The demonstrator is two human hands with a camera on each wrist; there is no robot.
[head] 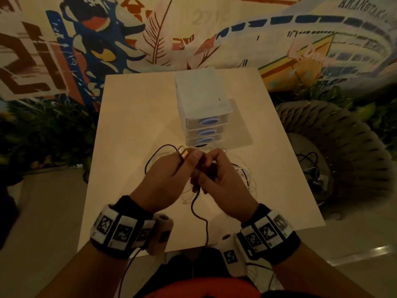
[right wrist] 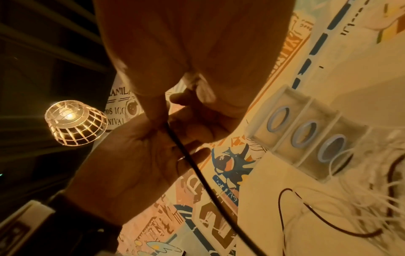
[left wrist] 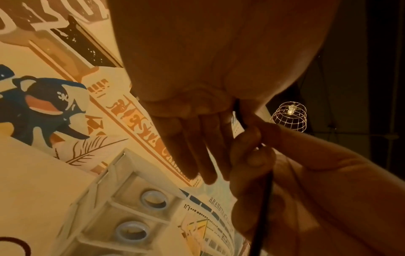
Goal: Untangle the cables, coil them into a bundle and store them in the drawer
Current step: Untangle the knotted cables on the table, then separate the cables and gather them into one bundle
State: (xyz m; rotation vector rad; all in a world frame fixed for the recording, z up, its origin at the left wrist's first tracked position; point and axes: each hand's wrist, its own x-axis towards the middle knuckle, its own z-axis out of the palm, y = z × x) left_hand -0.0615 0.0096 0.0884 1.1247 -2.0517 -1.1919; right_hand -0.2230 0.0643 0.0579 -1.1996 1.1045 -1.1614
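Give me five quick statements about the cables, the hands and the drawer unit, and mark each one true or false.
1. Both hands are on the black cable. True: the left hand and the right hand meet on it.
2. The black cable hangs over the table's near edge. True.
3. The drawer unit has a drawer pulled out. False: all look closed.
4. White cables lie on the table. True.
5. The drawer unit stands on the floor. False: it stands on the table.
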